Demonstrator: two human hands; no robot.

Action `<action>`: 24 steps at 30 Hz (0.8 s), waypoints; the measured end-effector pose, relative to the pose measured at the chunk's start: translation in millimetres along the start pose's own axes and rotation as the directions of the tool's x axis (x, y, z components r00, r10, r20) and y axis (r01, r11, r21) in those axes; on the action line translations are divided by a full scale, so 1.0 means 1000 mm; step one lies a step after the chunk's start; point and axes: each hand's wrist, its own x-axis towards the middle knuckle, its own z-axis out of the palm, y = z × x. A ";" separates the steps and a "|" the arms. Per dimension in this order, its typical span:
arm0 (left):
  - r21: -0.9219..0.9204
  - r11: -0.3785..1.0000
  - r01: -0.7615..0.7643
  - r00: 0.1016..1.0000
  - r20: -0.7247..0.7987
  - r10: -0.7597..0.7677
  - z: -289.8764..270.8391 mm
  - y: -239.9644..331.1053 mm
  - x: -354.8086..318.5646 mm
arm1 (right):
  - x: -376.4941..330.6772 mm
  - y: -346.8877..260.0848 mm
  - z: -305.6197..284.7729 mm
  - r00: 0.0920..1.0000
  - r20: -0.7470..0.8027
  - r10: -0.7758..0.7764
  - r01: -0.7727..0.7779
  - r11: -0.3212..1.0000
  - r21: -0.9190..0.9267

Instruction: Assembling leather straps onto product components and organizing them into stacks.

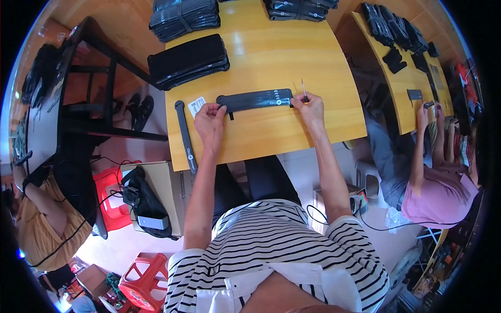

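Observation:
A wide black strap (254,100) with a rounded left end and pale printed marks lies across the yellow table in front of me. My left hand (209,122) pinches its left end between thumb and fingers. At the other end my right hand (311,108) is closed, fingertips at the strap's right edge. It also holds a small tool (305,91) whose thin pointed metal shaft sticks up; its handle is mostly hidden in my fingers. A short black tab (231,116) shows below the strap near my left hand.
A narrower black strap (186,136) lies along the left edge of the table (261,136), beside a white printed label (197,105). Stacked black straps (189,60) stand at the far left, with a bundle (300,9) farther back. People work at tables on both sides.

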 end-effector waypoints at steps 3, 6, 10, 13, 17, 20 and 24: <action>0.006 1.000 0.012 1.000 0.006 -0.012 0.001 0.001 0.000 | 0.001 0.002 -0.001 1.000 0.005 0.000 0.000 1.000 -0.005; 0.014 1.000 0.014 1.000 0.001 -0.014 0.001 0.002 0.000 | 0.002 0.002 -0.002 1.000 0.014 0.015 -0.015 1.000 -0.017; 0.022 1.000 0.008 1.000 -0.009 -0.007 0.002 -0.001 0.001 | -0.001 -0.005 -0.003 1.000 0.013 -0.007 0.008 0.999 -0.040; 0.019 1.000 0.002 1.000 -0.004 -0.002 0.002 -0.001 0.003 | 0.000 -0.004 -0.003 1.000 0.015 -0.017 0.018 0.999 -0.051; 0.000 1.000 0.023 1.000 0.010 -0.023 0.001 0.000 0.003 | 0.001 -0.004 -0.002 1.000 0.006 -0.014 0.015 0.999 -0.051; 0.002 1.000 0.021 1.000 0.000 -0.021 0.001 -0.003 0.007 | 0.002 -0.004 -0.001 1.000 0.004 0.020 -0.020 0.999 -0.030; 0.018 1.000 0.009 1.000 0.006 -0.009 0.002 0.001 0.002 | 0.002 -0.001 -0.003 1.000 -0.006 0.012 -0.012 0.999 -0.033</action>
